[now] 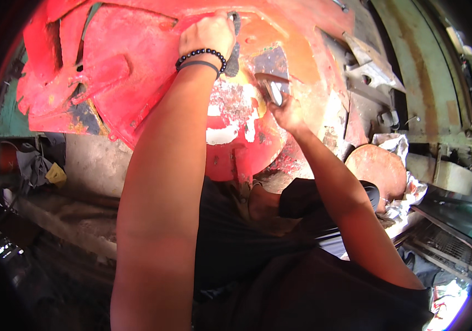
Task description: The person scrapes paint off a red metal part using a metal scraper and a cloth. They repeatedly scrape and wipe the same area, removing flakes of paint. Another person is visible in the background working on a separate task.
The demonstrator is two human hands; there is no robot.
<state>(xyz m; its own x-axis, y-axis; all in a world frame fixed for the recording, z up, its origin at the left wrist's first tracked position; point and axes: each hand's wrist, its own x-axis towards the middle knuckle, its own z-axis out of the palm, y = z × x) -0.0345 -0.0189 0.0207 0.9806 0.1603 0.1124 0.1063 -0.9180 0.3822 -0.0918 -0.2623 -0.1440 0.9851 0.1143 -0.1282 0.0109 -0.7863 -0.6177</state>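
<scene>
A large red painted panel, worn and dented, fills the upper middle of the view. My left hand, with a black bead bracelet on its wrist, reaches to its far part. Its fingers bend over the far side, beside a dark grey strip-like piece; the grip is mostly hidden. Closer to me and to the right, my right hand is closed on a flat, dark tool with a shiny face, its kind unclear. Between the hands lies a patch of white, yellow and bare spots. A dark grey patch shows beyond the tool.
A round brown disc and crumpled silvery sheeting lie at the right. Rusty metal parts stand near a long greenish metal beam. Dark cloth with a yellow piece is at the left. My legs are folded below the panel.
</scene>
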